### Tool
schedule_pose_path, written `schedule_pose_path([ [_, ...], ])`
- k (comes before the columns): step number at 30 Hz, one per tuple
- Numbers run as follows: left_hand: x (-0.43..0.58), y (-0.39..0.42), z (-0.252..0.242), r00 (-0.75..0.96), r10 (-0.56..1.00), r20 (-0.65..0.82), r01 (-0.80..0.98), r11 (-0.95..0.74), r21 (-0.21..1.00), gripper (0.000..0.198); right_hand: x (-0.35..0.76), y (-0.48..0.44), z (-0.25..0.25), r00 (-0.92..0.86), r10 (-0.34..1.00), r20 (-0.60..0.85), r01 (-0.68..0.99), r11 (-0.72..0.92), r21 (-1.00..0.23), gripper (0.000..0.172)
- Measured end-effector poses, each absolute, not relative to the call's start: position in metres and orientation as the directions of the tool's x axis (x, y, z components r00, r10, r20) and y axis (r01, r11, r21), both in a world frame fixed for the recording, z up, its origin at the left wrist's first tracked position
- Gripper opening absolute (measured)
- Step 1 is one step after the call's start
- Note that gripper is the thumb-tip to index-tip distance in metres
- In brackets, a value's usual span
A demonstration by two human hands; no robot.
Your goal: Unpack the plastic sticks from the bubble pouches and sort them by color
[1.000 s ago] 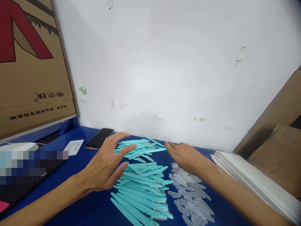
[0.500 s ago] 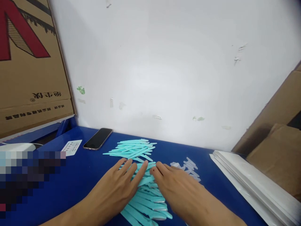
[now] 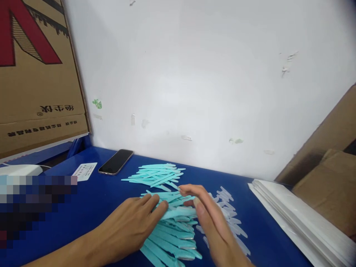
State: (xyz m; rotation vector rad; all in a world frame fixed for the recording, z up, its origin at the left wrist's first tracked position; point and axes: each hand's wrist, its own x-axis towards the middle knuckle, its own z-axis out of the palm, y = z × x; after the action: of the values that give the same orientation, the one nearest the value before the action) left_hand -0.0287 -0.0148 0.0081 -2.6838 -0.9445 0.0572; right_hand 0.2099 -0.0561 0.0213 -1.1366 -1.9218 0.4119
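Observation:
Turquoise eyebrow razors (image 3: 172, 243) lie in a fanned pile at the front centre, their blade ends pointing right. My left hand (image 3: 139, 218) rests over the pile's left side with its fingers curled down. One razor (image 3: 179, 212) sticks out from under its index finger, and my left thumb is hidden. At the pile's right side, my right hand (image 3: 210, 218) is turned on edge, thumb and index finger apart, near that razor's blade end. Translucent slim covers (image 3: 230, 213) lie scattered just right of my right hand, partly hidden by it.
A second heap of turquoise razors (image 3: 155, 174) lies behind the hands on the blue table (image 3: 91, 207). Left of it are a phone (image 3: 116, 162) and a white card (image 3: 85, 171). White flat packaging (image 3: 300, 222) and cardboard (image 3: 328, 189) stand right; a printed carton (image 3: 41, 85) stands left.
My right hand has turned from palm-down onto its edge and its thumb and index finger have parted, uncovering more translucent covers. My left hand has drawn back slightly, its fingers more curled.

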Motion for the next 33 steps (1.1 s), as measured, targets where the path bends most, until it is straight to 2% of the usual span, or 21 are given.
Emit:
schedule_pose_path([
  [3, -0.024, -0.02, 0.009, 0.786, 0.616, 0.047, 0.607, -0.755, -0.247, 0.065, 0.196, -0.066, 0.014, -0.197, 0.853, 0.484, 0.538, 0.506, -0.674, 0.036],
  [9, -0.021, -0.025, 0.007, 0.801, 0.596, 0.058, 0.593, -0.778, -0.206, 0.045, 0.189, -0.077, 0.023, -0.191, 0.861, 0.472, 0.579, 0.487, -0.654, 0.027],
  [11, -0.025, -0.02, 0.003, 0.804, 0.59, 0.076, 0.591, -0.778, -0.213, 0.049, 0.193, -0.072, 0.024, -0.247, 0.822, 0.512, 0.62, 0.54, -0.568, 0.029],
  [16, -0.035, -0.008, -0.004, 0.775, 0.597, 0.207, 0.631, -0.742, -0.225, 0.066, 0.206, -0.053, 0.009, -0.475, 0.62, 0.625, 0.705, 0.693, -0.152, 0.037],
  [19, -0.037, -0.013, -0.001, 0.786, 0.572, 0.236, 0.613, -0.77, -0.175, 0.062, 0.208, -0.049, 0.002, -0.516, 0.604, 0.607, 0.698, 0.707, -0.11, 0.038],
  [21, -0.036, -0.018, 0.002, 0.791, 0.536, 0.296, 0.59, -0.795, -0.137, 0.046, 0.208, -0.048, 0.001, -0.542, 0.611, 0.577, 0.691, 0.715, -0.109, 0.039],
  [24, -0.032, -0.022, 0.004, 0.775, 0.49, 0.399, 0.576, -0.808, -0.127, 0.024, 0.208, -0.047, 0.0, -0.572, 0.586, 0.573, 0.701, 0.713, -0.029, 0.039],
  [27, -0.028, -0.02, 0.002, 0.772, 0.481, 0.415, 0.58, -0.801, -0.151, 0.023, 0.207, -0.047, -0.001, -0.555, 0.578, 0.599, 0.744, 0.667, 0.045, 0.038],
  [30, -0.027, -0.019, -0.001, 0.771, 0.5, 0.395, 0.596, -0.785, -0.169, 0.02, 0.205, -0.049, -0.002, -0.498, 0.623, 0.603, 0.777, 0.629, -0.009, 0.036],
  [33, -0.028, -0.021, -0.002, 0.773, 0.482, 0.412, 0.591, -0.784, -0.192, 0.021, 0.204, -0.051, 0.0, -0.47, 0.682, 0.56, 0.745, 0.647, -0.163, 0.034],
])
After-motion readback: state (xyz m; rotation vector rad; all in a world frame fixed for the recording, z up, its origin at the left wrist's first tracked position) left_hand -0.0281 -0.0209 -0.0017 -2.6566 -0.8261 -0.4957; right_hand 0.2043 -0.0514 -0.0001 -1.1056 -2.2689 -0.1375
